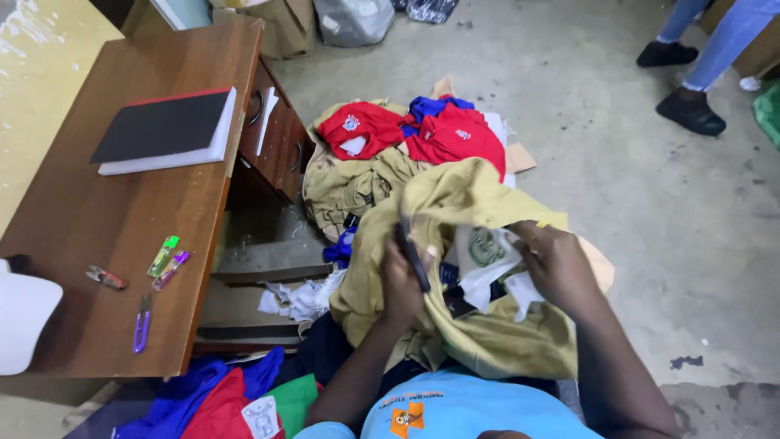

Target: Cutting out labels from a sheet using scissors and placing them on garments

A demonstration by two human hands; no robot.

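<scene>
A grey concrete floor (617, 179) spreads beside a wooden bench (97, 236); a khaki garment (455, 268) lies bunched in the person's lap; the work looks like trimming at its white label (485, 254), and the next cut calls for the label held taut; the left hand (404, 286) is closed around a dark tool (413, 254); the right hand (559, 268) pinches the label.

Probably a garment workshop: heaped clothes (390, 154), concrete floor (650, 203)
</scene>
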